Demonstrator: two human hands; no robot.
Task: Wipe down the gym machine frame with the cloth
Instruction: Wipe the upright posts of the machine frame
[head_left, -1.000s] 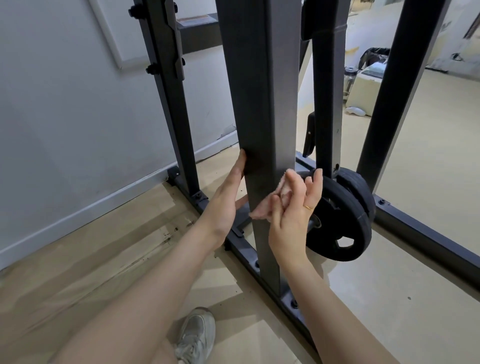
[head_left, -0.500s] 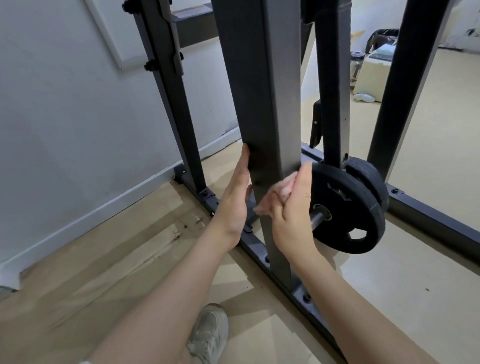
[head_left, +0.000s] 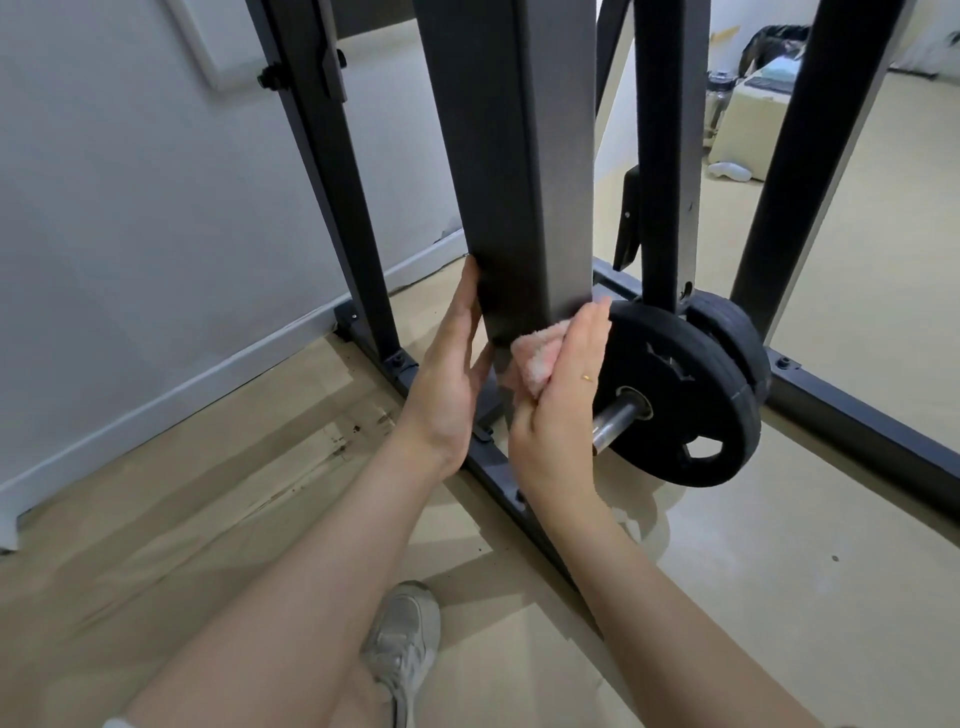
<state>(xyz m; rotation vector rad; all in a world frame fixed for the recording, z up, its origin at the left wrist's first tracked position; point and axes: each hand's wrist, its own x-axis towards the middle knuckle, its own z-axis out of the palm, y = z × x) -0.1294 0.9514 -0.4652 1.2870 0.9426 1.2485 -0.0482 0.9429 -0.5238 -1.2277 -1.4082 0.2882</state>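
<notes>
my right hand (head_left: 558, 395) presses the pink cloth (head_left: 535, 356) flat-fingered on the near frame post (head_left: 511, 182), low down. post runs vertical; left hand (head_left: 449, 369) braces its left face, fingers straight.

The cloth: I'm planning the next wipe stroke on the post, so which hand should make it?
Right. The right hand already presses the pink cloth against the post; the left hand only rests flat on its other side.

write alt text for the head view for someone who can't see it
The right hand presses a pink cloth against a dark gym machine post, while the left hand rests flat on the post's other side. A black weight plate sits on a bar just right of the hands, above a beige floor.
</notes>
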